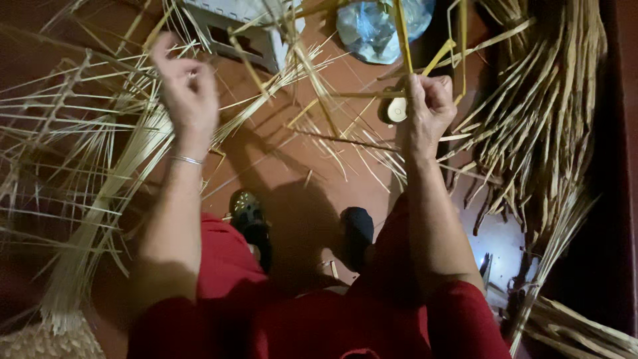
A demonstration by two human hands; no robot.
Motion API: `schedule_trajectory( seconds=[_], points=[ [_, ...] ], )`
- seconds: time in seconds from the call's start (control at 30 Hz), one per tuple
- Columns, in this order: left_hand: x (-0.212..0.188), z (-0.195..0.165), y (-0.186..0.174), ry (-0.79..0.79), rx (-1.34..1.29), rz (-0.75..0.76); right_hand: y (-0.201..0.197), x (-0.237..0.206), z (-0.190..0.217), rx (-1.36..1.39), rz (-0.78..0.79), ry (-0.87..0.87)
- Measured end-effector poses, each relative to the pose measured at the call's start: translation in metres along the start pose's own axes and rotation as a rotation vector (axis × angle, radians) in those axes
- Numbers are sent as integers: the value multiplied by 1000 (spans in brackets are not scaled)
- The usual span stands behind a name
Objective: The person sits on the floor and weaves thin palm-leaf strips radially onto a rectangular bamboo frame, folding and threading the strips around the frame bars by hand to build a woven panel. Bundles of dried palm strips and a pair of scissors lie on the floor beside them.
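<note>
Straw covers most of the red floor [286, 166]: a thick dry bundle [545, 126] fills 2 to 4 o'clock, and a paler sheaf of fine splints [100, 199] fans out at 9 o'clock. At 12 o'clock stand a white plastic stool [239, 26] and a crumpled clear bag [372, 26]. The 2 dark shoes [249, 213] sit near the centre, above the red-clad knees.

The right hand [428, 110], at 1 o'clock, is closed in a fist around a yellow strip [402, 36] that rises straight up. The left hand [186, 83], at 11 o'clock, has its fingertips pressed together, seemingly pinching a thin strand too fine to make out.

The strip looks light, springy and easily creased; it is best gripped low, near the fist, where it flexes least.
</note>
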State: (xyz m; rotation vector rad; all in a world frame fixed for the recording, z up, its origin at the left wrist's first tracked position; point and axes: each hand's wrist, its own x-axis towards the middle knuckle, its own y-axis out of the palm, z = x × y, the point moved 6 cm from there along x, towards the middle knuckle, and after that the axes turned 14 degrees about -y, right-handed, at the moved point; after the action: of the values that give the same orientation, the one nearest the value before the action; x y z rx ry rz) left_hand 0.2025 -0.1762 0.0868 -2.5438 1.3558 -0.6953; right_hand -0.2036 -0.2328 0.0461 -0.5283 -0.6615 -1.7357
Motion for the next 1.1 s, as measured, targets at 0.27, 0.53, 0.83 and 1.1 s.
schedule_trajectory(
  seconds=[0.27, 0.53, 0.83, 1.1],
  points=[
    [-58, -35, 153, 102, -336, 484, 35, -28, 15, -218, 139, -81],
    [-42, -22, 199, -280, -757, 523, 58, -60, 24, -459, 248, -407],
    [-32, -17, 197, -296, -686, 616, 56, -86, -27, 153, 257, 259],
    [-50, -50, 199, -193, -788, 777, -38, -31, -56, -263, 245, 18]
  ],
)
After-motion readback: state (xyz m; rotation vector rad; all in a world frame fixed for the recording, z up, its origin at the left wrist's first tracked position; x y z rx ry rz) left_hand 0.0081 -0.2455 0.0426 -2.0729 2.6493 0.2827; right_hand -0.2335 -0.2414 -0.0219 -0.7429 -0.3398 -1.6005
